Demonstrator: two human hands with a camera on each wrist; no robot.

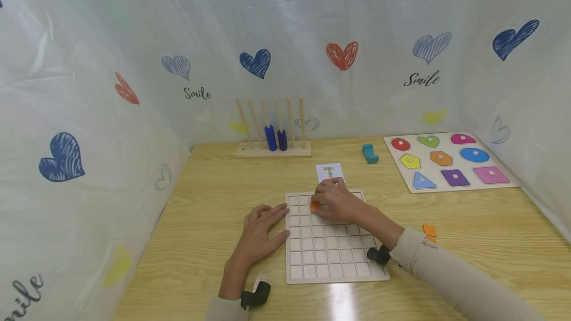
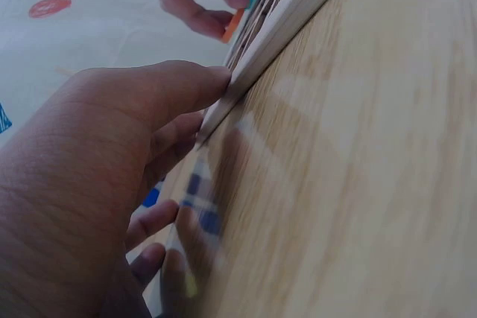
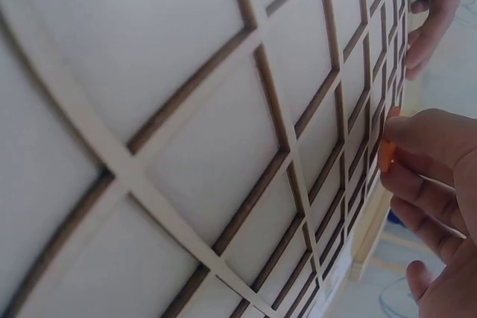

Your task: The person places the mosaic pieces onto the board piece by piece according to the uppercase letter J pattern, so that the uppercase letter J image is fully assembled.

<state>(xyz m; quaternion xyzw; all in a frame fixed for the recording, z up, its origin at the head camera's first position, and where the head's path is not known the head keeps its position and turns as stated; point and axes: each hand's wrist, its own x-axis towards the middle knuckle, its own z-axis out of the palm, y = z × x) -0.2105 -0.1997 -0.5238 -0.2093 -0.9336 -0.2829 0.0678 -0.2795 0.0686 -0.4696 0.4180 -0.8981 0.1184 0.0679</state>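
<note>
A pale wooden grid board (image 1: pixel 337 280) with square recesses lies in front of the person. My right hand (image 1: pixel 339 203) pinches an orange square tile (image 1: pixel 314 207) between thumb and fingers over the upper left part of the grid. In the right wrist view the tile (image 3: pixel 388 139) is tilted on edge, close over the grid. My left hand (image 1: pixel 260 234) lies at the board's left side with fingers extended. Its thumb (image 2: pixel 190 88) and fingertips touch the board's edge. Just behind the board is a small pattern card (image 1: pixel 324 168), partly covered by the right hand.
Orange tiles (image 1: pixel 429 230) lie to the right, partly behind the right sleeve. At the back stands a peg rack (image 1: pixel 250 153) with blue and purple pieces. A teal block (image 1: pixel 370 154) and a shape puzzle board (image 1: pixel 428 155) are at the back right. Curtains surround the table.
</note>
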